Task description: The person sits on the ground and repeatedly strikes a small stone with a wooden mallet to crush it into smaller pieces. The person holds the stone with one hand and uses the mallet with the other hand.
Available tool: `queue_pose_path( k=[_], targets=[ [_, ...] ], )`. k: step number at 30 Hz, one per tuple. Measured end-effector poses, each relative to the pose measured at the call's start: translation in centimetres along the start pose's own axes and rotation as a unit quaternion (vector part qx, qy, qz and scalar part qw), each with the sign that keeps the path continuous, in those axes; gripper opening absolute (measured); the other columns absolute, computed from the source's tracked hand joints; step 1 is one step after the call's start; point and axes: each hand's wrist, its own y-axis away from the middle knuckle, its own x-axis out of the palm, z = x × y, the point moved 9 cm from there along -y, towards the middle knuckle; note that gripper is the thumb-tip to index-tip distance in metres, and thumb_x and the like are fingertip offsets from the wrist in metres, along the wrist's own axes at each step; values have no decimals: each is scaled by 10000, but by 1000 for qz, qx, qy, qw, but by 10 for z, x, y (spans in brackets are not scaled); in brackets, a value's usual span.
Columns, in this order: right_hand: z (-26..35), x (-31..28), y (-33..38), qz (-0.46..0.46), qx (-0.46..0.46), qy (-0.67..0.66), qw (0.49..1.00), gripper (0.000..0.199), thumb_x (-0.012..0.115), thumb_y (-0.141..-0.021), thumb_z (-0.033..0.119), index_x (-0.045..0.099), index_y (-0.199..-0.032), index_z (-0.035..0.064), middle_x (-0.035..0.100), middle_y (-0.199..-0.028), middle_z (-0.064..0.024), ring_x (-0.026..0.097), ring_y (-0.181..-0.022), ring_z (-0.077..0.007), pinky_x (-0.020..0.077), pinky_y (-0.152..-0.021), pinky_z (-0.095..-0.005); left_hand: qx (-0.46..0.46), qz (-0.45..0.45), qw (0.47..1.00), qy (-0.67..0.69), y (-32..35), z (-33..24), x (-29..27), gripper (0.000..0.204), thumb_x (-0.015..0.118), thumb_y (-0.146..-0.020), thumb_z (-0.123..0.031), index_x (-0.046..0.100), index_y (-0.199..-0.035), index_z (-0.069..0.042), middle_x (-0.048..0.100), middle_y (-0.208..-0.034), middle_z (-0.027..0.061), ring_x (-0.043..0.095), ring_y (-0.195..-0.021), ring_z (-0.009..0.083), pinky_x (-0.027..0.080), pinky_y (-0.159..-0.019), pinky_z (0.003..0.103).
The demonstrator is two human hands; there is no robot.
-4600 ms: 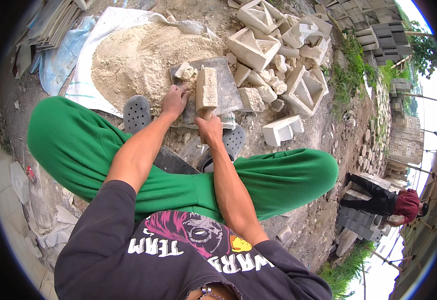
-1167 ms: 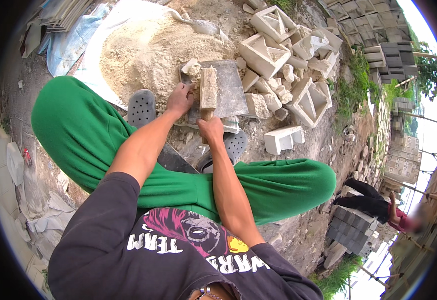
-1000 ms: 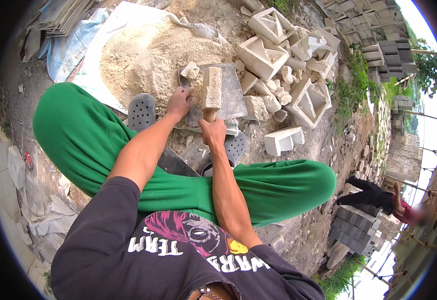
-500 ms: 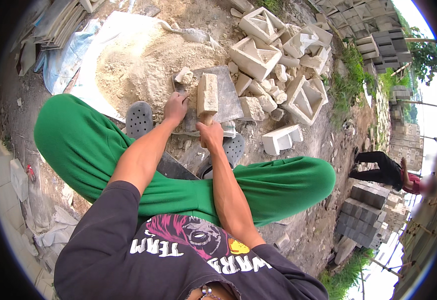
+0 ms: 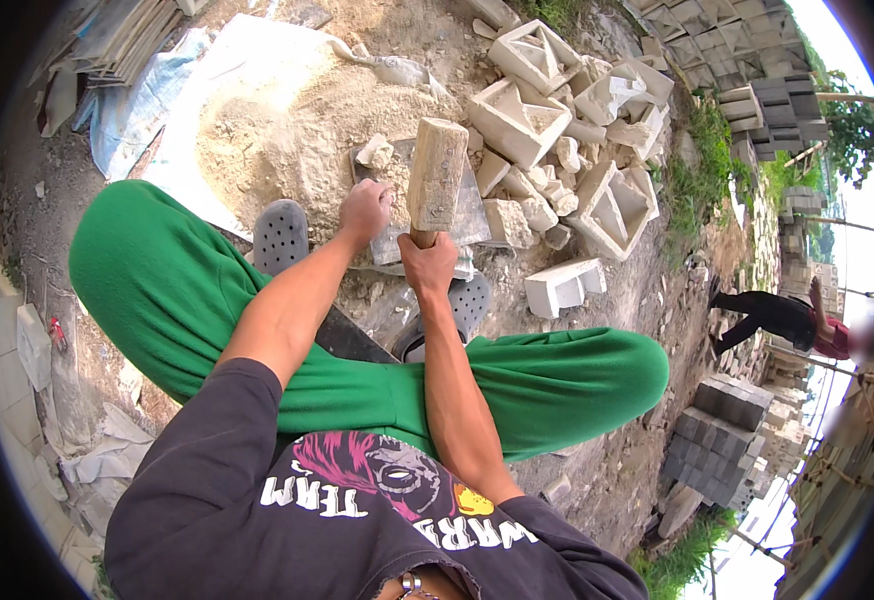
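Observation:
My right hand [image 5: 429,262] is wrapped round the short handle of a wooden mallet [image 5: 437,172]. Its dusty, block-shaped head is held up over a dark flat slab [image 5: 472,215] on the ground in front of my feet. Just left of the mallet, my left hand [image 5: 365,210] is closed low over the slab, with its fingers curled; what they hold, if anything, is hidden. A pale broken lump [image 5: 375,152] lies on the slab beyond that hand. Sandy crushed material [image 5: 267,140] is heaped on a white sheet [image 5: 182,165] further left.
Broken pale concrete blocks [image 5: 519,122] and chunks are piled right of the slab. A single white block piece [image 5: 565,288] lies nearer my right knee. Grey blocks [image 5: 717,440] are stacked far right, near another person [image 5: 782,318]. Grey clogs [image 5: 280,238] are on my feet.
The mallet has come up and slightly right in my right hand, its head appearing larger. My left hand has shifted a little right over the slab.

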Motion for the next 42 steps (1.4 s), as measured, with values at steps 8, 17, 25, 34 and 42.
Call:
queue_pose_path(
  k=[8, 17, 25, 34, 42],
  targets=[
    [-52, 30, 3, 113, 122, 121, 979, 474, 730, -703, 324, 703, -1036, -13, 728, -903, -242, 720, -856, -383, 557, -797, -437, -83, 36, 994, -56, 4, 8, -8, 165, 681, -901, -280, 745, -1021, -187, 651, -1021, 78, 651, -994, 295, 523, -832, 433],
    [-4, 6, -10, 22, -9, 7, 1000, 314, 731, -732, 270, 649, -823, -19, 668, -676, -145, 652, -614, -275, 520, -630, -398, -42, -8, 999, 9, 7, 19, -5, 152, 645, -915, -264, 712, -973, -141, 640, -977, 110, 633, -943, 328, 515, -808, 452],
    [-63, 42, 7, 132, 112, 111, 979, 376, 711, -725, 298, 690, -912, -27, 712, -757, -192, 715, -699, -307, 558, -691, -409, -114, -66, 991, 18, 7, 35, -20, 176, 626, -932, -274, 699, -1041, -157, 647, -1013, 113, 628, -983, 344, 507, -819, 457],
    [9, 12, 14, 79, 31, 6, 996, 416, 714, -722, 322, 675, -968, -10, 720, -900, -248, 704, -866, -400, 545, -795, -455, -100, -134, 985, 37, 11, 60, -22, 186, 596, -944, -257, 696, -1034, -129, 654, -1004, 115, 637, -953, 335, 509, -822, 460],
    [-53, 38, 24, 142, 116, 125, 975, 453, 720, -711, 344, 712, -1015, 9, 726, -925, -247, 706, -893, -404, 545, -808, -453, -181, -128, 975, 16, -10, 73, -39, 205, 605, -934, -233, 705, -1065, -112, 669, -1045, 112, 654, -952, 326, 519, -840, 438]
  ],
)
